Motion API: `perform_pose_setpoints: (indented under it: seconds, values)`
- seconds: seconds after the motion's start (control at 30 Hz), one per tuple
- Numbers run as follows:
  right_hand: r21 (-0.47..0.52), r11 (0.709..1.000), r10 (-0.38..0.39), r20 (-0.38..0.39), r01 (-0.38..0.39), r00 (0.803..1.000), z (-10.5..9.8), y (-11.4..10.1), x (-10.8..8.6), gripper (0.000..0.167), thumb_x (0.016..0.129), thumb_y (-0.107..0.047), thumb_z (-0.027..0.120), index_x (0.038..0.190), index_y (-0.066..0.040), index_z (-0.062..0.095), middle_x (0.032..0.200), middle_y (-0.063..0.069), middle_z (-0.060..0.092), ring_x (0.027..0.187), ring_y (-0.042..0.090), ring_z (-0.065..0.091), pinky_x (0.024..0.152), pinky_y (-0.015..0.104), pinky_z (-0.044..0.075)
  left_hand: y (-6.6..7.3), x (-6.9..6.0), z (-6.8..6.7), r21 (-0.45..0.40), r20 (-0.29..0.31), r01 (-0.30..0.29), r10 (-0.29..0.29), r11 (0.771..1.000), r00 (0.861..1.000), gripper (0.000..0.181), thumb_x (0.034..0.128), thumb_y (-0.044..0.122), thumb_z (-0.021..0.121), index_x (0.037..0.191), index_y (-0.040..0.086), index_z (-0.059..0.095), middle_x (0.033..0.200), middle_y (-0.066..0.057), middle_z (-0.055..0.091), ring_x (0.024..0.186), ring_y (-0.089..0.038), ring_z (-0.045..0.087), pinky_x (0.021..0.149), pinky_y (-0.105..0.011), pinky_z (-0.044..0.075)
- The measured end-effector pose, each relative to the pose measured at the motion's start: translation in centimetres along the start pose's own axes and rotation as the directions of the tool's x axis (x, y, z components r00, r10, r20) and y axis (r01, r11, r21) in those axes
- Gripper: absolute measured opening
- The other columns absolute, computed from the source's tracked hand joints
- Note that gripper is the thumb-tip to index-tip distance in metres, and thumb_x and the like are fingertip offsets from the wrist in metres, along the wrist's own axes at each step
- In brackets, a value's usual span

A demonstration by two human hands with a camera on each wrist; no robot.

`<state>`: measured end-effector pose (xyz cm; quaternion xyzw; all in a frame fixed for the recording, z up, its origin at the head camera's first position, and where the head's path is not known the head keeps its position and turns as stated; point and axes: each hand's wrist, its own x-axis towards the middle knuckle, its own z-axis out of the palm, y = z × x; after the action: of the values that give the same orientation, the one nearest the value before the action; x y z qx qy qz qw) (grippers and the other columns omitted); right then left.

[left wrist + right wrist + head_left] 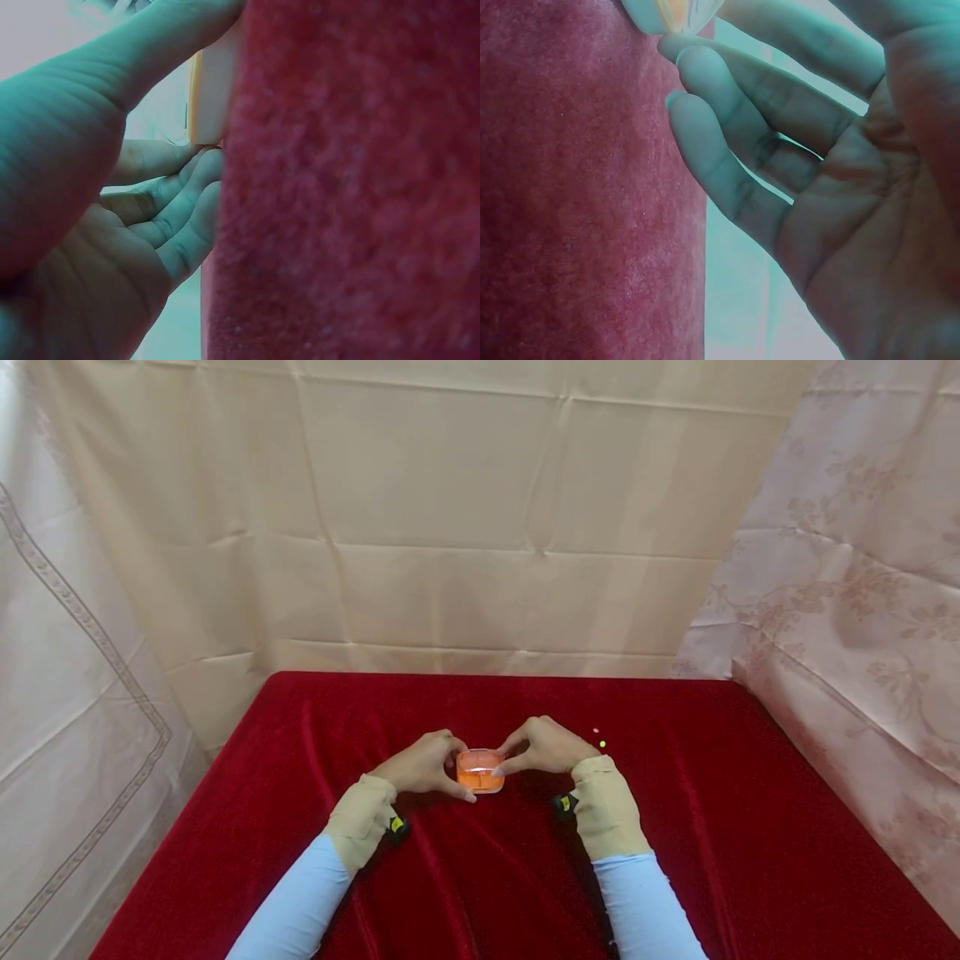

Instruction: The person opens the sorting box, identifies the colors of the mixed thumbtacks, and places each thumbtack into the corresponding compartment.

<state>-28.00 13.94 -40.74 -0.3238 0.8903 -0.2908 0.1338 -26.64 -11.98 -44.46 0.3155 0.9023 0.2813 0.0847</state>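
A small orange box with a clear cover (pixel 480 772) sits on the red cloth between both hands; a divider line shows inside it. From the left side, my left hand (pixel 426 765) holds it, thumb at the front corner and fingers behind. My right hand (pixel 550 747) pinches its right side between thumb and fingers. In the left wrist view, the box's pale side (pixel 214 94) shows past the thumb. Only a corner of the box (pixel 676 13) appears at the top of the right wrist view, by the fingertips.
Just beyond the right wrist lie a tiny pinkish piece (pixel 596 730) and a tiny yellow-green piece (pixel 602 744). Wrinkled red velvet cloth (pixel 480 893) covers the table. Behind it hangs a beige curtain (pixel 435 527), with patterned curtains at both sides.
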Motion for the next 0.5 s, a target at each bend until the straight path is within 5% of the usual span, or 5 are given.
perform_pose_setpoints:
  seconds: [0.5]
  values:
    - [0.013, 1.000, -0.001, -0.041, 0.002, 0.999, -0.04, 0.30, -0.07, 0.028, 0.088, -0.043, 0.081, 0.107, -0.023, 0.083, 0.099, -0.015, 0.076, 0.093, 0.006, 0.066, 0.087, 0.035, 0.054, -0.10, 0.01, -0.10, 0.032, 0.015, 0.014, -0.015, 0.999, 1.000, 0.079, 0.0710, 0.046, 0.095, 0.126, -0.002, 0.066, 0.099, 0.001, 0.058, 0.088, -0.012, 0.055, 0.079, -0.029, 0.050]
